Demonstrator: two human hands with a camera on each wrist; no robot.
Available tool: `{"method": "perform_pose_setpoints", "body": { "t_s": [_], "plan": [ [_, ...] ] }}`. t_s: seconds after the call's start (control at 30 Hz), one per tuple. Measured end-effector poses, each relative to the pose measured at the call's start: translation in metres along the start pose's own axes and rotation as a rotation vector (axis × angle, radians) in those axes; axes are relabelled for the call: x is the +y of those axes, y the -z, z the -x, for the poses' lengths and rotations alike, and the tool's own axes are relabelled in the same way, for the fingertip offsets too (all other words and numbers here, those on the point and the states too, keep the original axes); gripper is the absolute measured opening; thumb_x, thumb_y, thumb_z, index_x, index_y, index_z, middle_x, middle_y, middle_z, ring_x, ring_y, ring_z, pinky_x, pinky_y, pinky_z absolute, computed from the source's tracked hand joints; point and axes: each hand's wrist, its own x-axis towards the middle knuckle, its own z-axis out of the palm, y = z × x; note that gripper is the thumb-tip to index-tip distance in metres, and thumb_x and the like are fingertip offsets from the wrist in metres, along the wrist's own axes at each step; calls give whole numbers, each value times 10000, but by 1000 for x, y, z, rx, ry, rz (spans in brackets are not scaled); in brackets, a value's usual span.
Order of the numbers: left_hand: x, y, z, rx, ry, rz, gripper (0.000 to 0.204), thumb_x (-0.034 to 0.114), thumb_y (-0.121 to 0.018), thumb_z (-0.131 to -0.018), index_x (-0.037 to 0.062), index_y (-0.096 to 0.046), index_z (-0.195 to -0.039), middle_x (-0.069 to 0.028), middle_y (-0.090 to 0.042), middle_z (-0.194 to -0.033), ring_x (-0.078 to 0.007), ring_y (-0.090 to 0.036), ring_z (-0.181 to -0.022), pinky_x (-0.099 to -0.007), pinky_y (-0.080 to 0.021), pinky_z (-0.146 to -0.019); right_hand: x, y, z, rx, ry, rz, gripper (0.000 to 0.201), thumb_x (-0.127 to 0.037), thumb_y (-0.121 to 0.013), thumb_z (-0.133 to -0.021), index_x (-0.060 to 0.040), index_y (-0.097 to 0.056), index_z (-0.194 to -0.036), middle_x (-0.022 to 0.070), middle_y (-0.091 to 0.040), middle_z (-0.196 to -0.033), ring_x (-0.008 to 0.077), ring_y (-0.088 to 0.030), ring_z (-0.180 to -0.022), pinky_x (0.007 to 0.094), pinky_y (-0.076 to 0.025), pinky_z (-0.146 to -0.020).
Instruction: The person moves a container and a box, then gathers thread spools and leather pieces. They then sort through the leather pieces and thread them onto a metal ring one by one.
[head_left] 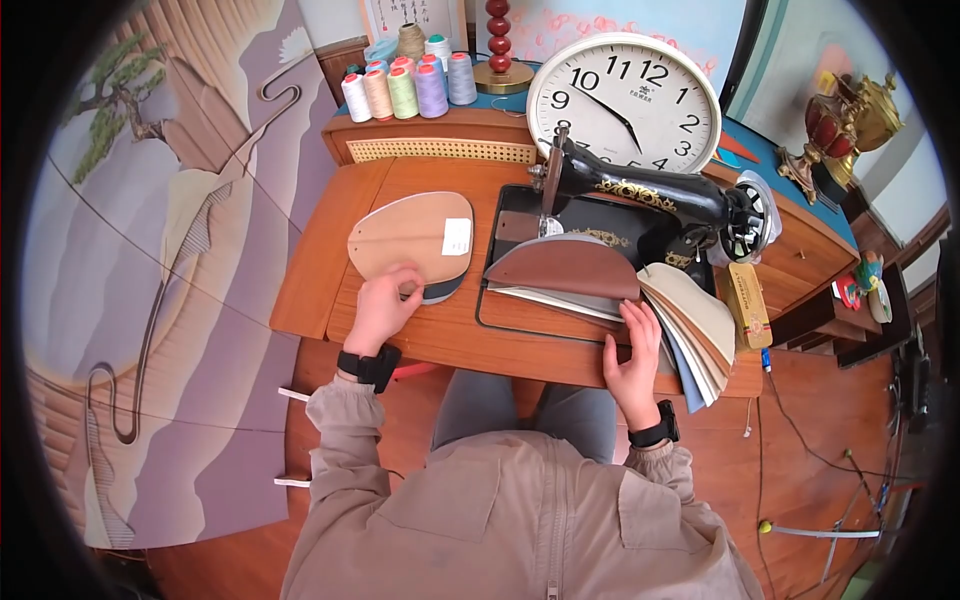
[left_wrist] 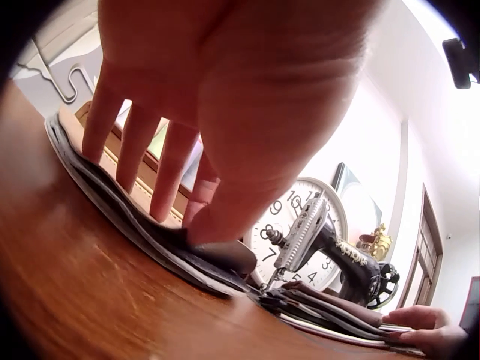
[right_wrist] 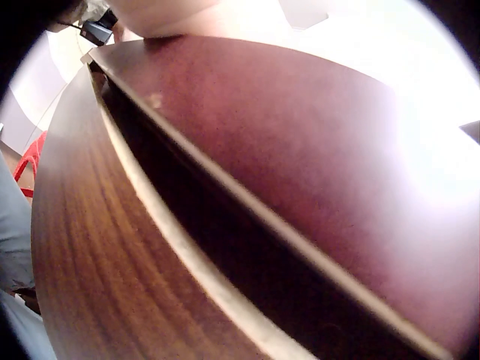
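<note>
My left hand [head_left: 385, 305] is at the front edge of a rounded tan leather piece [head_left: 400, 225] with a white label, lying over dark layers. In the left wrist view its fingertips rest on the tan surface, with the thumb at a dark, bent-up edge. My right hand [head_left: 635, 355] holds the right corner of a folded brown leather piece [head_left: 565, 265]. Pale layers show beneath that piece, which lies in front of the black sewing machine [head_left: 640, 190]. In the right wrist view, a dark gap opens under the reddish-brown sheet [right_wrist: 262, 150].
A fan of beige, white and blue sheets [head_left: 690, 320] overhangs the table's front right edge. Beside it is a yellow box [head_left: 747, 305]. Behind stand several thread spools [head_left: 403, 92], a large wall clock [head_left: 625, 105] and a red-beaded lamp stand [head_left: 500, 45].
</note>
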Motion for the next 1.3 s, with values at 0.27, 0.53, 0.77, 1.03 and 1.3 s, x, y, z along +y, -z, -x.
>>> {"method": "perform_pose_setpoints", "body": {
  "t_s": [0.27, 0.53, 0.77, 1.03, 1.3],
  "plan": [
    [50, 17, 30, 138, 42, 573, 50, 36, -518, -986, 13, -535, -1026, -125, -686, -1142, -225, -653, -998, -322, -500, -850, 0, 1, 1, 1, -11, -46, 532, 11, -678, -766, -19, -565, -1285, 157, -580, -1311, 396, -464, -1302, 462, -387, -1090],
    [112, -31, 92, -413, -326, 581, 86, 85, -573, -970, 52, -568, -1049, -83, -676, -1176, -289, -631, -1052, -473, -395, -1089, -37, 8, 2, -260, 246, -155, 651, -18, -724, -684, -67, -568, -1315, 143, -511, -1418, 379, -447, -1335, 492, -372, -1103],
    [110, -46, 102, -266, -399, 461, 379, 203, -789, -805, 84, -578, -1096, -65, -629, -1239, -293, -577, -1155, -479, -394, -1058, -21, 5, 18, -412, 244, -182, 337, 8, -733, -693, -87, -730, -1016, 24, -704, -1136, 298, -560, -1223, 429, -435, -1003],
    [107, -5, 98, -397, -282, 280, 673, 239, -863, -673, 105, -561, -1259, -83, -565, -1322, -295, -458, -1317, -560, -223, -1168, -12, -1, 14, -389, -177, -441, 223, -119, -765, -790, -61, -735, -1003, 103, -679, -1008, 275, -620, -987, 367, -478, -882],
    [69, -41, 110, -100, -102, 315, 438, 154, -823, -752, 61, -626, -1132, -96, -628, -1170, -298, -578, -1144, -467, -367, -1077, -21, -11, -4, -438, -345, -183, 257, -278, -788, -810, -51, -692, -884, 56, -603, -734, 227, -566, -720, 348, -486, -648]
  ]
}}
